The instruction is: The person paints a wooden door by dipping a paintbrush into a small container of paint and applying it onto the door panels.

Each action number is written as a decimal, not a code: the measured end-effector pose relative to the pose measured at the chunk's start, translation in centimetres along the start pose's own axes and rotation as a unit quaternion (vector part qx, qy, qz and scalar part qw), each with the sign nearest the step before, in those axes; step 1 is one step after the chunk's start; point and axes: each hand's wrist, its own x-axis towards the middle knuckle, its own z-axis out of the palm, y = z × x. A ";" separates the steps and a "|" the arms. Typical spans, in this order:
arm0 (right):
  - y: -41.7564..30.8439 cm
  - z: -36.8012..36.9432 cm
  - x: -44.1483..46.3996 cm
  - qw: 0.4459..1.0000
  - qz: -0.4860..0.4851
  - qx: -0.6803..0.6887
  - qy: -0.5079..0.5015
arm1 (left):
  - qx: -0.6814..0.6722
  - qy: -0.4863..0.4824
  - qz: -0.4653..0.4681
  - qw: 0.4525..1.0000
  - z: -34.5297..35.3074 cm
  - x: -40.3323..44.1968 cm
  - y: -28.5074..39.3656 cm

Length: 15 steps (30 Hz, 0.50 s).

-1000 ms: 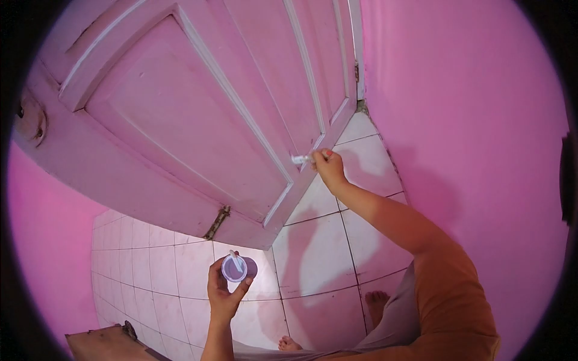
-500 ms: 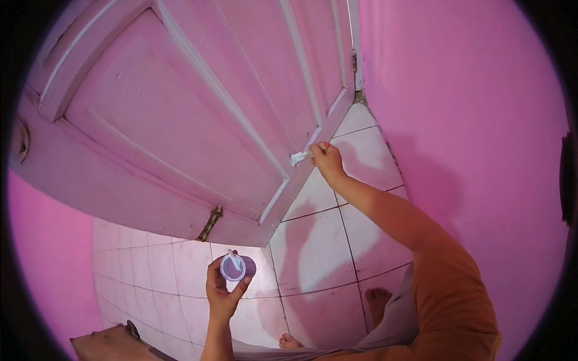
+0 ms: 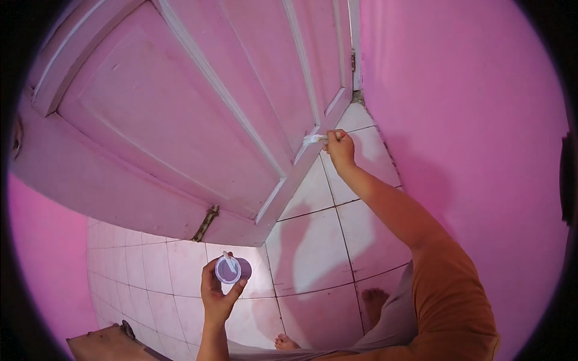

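While the left hand (image 3: 218, 299) has its fingers wrapped around a small round lilac cup (image 3: 224, 277) with a slim white stick (image 3: 230, 262) leaning inside, I see from afar the right hand (image 3: 341, 150) grasping a thin white-headed brush (image 3: 313, 139). Its head is at the white-edged lower moulding of the pink panelled door (image 3: 162, 114); contact I cannot tell. White square floor tiles (image 3: 310, 249) lie below.

A creased, rust-orange short sleeve (image 3: 454, 289) is worn; below it, greyish cloth (image 3: 394, 322) is worn, and the feet (image 3: 374, 305) are bare.
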 end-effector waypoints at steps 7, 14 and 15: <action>0.7 0.9 0.4 0.999 -0.031 0.028 0.007 | -0.011 -0.003 -0.013 1.000 0.3 0.0 -0.3; -2.3 0.6 2.0 0.991 -0.023 0.131 -0.005 | -0.007 -0.002 -0.010 1.000 0.6 0.2 -0.3; -2.1 0.2 2.1 0.997 -0.056 0.041 0.042 | -0.007 -0.003 -0.008 1.000 0.5 0.3 -0.6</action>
